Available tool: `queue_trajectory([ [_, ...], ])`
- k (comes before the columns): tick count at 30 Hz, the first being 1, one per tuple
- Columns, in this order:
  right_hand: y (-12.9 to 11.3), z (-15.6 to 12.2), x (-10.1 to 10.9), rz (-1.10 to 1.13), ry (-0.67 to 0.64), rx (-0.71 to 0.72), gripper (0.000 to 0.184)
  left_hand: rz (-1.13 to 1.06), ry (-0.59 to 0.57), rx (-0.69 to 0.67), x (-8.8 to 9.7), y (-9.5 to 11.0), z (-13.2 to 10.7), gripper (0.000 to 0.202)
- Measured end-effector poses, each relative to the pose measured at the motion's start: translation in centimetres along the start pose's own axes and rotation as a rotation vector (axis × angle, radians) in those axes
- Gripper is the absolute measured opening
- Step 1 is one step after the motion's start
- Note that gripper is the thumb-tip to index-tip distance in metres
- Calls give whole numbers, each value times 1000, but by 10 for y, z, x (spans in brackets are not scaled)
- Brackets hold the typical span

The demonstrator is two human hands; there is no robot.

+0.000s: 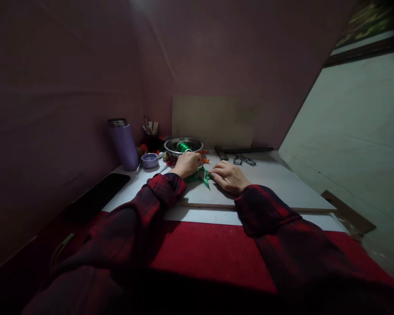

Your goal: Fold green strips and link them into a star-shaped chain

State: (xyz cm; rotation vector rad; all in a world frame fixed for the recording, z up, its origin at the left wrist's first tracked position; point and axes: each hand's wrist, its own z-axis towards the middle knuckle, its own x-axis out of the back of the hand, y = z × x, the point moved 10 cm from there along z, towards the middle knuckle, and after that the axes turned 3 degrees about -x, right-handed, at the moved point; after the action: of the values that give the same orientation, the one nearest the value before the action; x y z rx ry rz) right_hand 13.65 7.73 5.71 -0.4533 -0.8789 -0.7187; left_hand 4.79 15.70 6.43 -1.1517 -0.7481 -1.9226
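My left hand (187,164) is curled into a loose fist over a small green ribbon piece (202,176) lying on a white board (265,188). My right hand (229,176) lies beside it with fingers bent down, its fingertips pressing the right end of the green piece. Both arms wear red and black plaid sleeves. Just beyond my left hand stands a metal bowl (170,145) holding a spool of green thread (184,147). Orange bits (205,160) lie by the bowl.
A purple tumbler (123,144) and a small purple lid (149,160) stand at the left. A dark phone (100,194) lies near the left edge. A hammer (243,151) and metal clips (244,160) lie at the back. A cup of tools (150,131) is in the corner. Red cloth (210,249) covers the near side.
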Motion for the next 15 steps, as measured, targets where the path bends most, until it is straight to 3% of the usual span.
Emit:
queue_trajectory([
  [15, 1, 0, -1, -13, -15, -14, 36, -106, -47, 91, -9, -7, 7, 20],
])
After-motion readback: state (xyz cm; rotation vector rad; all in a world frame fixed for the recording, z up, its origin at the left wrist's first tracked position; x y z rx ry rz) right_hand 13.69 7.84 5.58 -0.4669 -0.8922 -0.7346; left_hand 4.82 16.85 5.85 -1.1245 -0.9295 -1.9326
